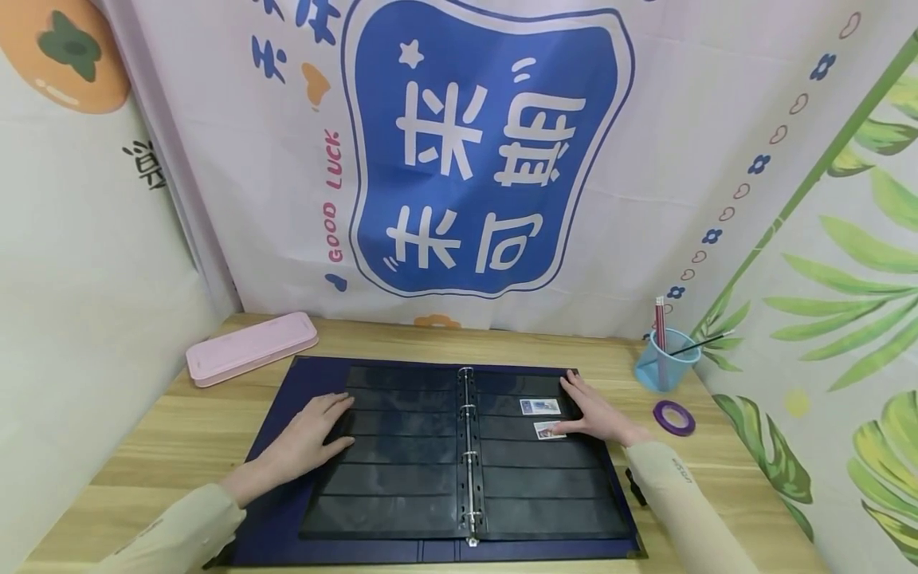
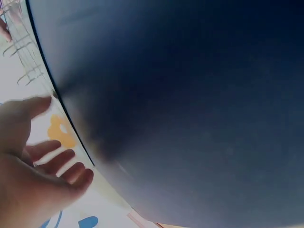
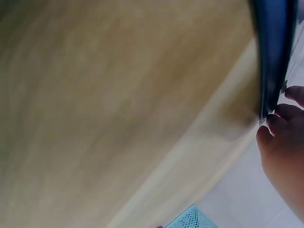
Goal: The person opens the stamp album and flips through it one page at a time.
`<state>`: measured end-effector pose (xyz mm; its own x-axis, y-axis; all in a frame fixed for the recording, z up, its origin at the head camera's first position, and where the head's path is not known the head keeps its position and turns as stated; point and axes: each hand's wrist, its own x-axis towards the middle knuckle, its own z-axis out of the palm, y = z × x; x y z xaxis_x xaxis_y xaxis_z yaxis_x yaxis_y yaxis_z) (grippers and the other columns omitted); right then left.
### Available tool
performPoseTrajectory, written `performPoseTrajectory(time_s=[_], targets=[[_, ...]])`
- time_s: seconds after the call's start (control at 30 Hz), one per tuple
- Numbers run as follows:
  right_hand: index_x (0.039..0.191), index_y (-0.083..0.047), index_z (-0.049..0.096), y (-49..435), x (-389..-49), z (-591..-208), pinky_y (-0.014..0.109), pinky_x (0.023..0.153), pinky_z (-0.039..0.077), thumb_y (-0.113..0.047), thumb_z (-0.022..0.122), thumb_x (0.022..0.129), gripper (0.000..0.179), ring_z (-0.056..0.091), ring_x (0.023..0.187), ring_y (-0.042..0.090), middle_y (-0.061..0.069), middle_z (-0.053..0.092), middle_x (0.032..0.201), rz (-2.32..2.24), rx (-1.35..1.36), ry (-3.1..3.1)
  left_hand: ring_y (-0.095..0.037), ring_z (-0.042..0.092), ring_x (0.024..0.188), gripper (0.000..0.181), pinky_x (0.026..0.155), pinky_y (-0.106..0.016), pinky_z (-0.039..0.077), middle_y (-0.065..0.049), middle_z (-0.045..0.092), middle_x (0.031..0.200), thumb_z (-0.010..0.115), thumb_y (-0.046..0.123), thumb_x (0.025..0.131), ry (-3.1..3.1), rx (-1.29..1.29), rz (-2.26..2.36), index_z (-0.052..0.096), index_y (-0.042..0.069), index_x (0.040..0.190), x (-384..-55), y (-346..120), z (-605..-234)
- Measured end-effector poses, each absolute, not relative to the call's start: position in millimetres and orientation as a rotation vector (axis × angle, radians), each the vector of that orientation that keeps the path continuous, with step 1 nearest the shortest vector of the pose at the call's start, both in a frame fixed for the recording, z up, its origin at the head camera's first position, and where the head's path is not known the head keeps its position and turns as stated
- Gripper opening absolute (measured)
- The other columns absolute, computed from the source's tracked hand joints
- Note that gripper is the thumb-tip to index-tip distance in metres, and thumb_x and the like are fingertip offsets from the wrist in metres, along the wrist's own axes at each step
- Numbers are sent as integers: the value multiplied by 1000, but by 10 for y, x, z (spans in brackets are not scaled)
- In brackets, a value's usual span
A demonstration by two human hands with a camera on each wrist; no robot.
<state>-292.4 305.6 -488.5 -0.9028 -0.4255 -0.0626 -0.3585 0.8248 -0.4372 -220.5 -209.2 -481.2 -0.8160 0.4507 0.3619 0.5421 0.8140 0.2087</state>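
Observation:
A navy stamp album (image 1: 272, 502) lies spread on the desk, its metal ring binding (image 1: 469, 458) running down the middle. Black pages with clear horizontal strips fill both sides. My left hand (image 1: 308, 438) is at the outer edge of the left page (image 1: 402, 478), fingers loosely extended and thumb apart. On the right page (image 1: 548, 486) sit two stamps, an upper stamp (image 1: 540, 406) and a lower stamp (image 1: 547, 431). My right hand (image 1: 595, 410) rests at that page's outer edge, fingers spread toward the upper corner. Its thumb overlaps the lower stamp and hides part of it.
Behind the album at left is a pink pencil case (image 1: 251, 348). To the right stand a blue mesh pen cup (image 1: 665, 363) with pencils and a roll of purple tape (image 1: 674, 418). A small black object (image 1: 635, 487) lies beside the album's right edge. Printed cloth hangs behind the desk.

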Motion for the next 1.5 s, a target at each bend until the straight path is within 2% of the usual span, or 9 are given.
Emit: performPoseTrajectory(time_s=[0.13, 0.3, 0.8, 0.9, 1.03, 1.13, 1.23, 1.4, 1.5], targets=[[157, 4, 16, 3054, -2920, -4883, 66, 118, 20, -55, 74, 83, 111, 11, 152, 48, 26, 8, 165, -632, -583, 2836, -49, 38, 141, 76, 109, -65, 36, -25, 45, 151, 70, 43, 90, -2807, -854, -489, 47, -3, 145, -2195, -2097, -4846], [156, 5, 16, 3031, -2928, -4869, 64, 119, 20, -55, 74, 82, 112, 12, 152, 47, 27, 10, 165, -628, -560, 2837, -46, 26, 149, 86, 114, -68, 25, -19, 32, 161, 56, 63, 92, -2947, -900, -482, 38, 5, 152, -2186, -2100, -4860], [156, 3, 24, 2997, -2936, -4886, 63, 117, 26, -56, 77, 78, 111, 24, 148, 47, 25, 21, 163, -680, -523, 2886, -45, 26, 149, 89, 114, -70, 22, -19, 28, 162, 56, 64, 91, -3006, -933, -489, 35, 6, 154, -2178, -2120, -4856], [153, 4, 29, 2993, -2927, -4884, 63, 114, 30, -55, 78, 77, 108, 32, 144, 49, 28, 30, 159, -681, -545, 2918, -45, 27, 149, 89, 114, -70, 23, -19, 28, 162, 56, 64, 91, -3004, -932, -494, 35, 6, 154, -2173, -2119, -4861], [147, 2, 41, 2971, -2901, -4854, 60, 108, 40, -59, 80, 72, 105, 44, 134, 45, 25, 48, 147, -626, -544, 3003, -46, 27, 148, 88, 113, -70, 24, -20, 29, 162, 57, 64, 91, -3003, -937, -496, 36, 5, 154, -2162, -2112, -4859], [144, 0, 46, 2948, -2878, -4817, 58, 104, 43, -63, 80, 69, 104, 48, 130, 42, 23, 54, 141, -580, -519, 3047, -46, 27, 148, 88, 113, -71, 24, -20, 29, 162, 57, 64, 91, -3006, -938, -494, 36, 5, 154, -2160, -2106, -4852], [144, 3, 44, 2929, -2859, -4773, 59, 106, 43, -61, 81, 69, 105, 47, 133, 46, 27, 50, 145, -580, -505, 3041, -46, 27, 148, 89, 113, -71, 24, -20, 29, 162, 56, 64, 91, -3008, -938, -492, 36, 5, 154, -2163, -2102, -4848], [145, 9, 40, 2907, -2837, -4675, 62, 110, 37, -43, 84, 76, 97, 37, 139, 52, 34, 36, 152, -659, -490, 3017, -45, 27, 149, 89, 113, -71, 24, -19, 28, 162, 56, 65, 91, -3010, -943, -491, 36, 5, 154, -2173, -2098, -4848], [143, 12, 41, 2910, -2827, -4614, 63, 109, 38, -31, 84, 79, 88, 40, 137, 53, 36, 39, 149, -700, -498, 3042, -45, 27, 149, 88, 113, -71, 24, -19, 28, 162, 56, 65, 91, -3009, -948, -495, 36, 5, 153, -2176, -2094, -4845]])
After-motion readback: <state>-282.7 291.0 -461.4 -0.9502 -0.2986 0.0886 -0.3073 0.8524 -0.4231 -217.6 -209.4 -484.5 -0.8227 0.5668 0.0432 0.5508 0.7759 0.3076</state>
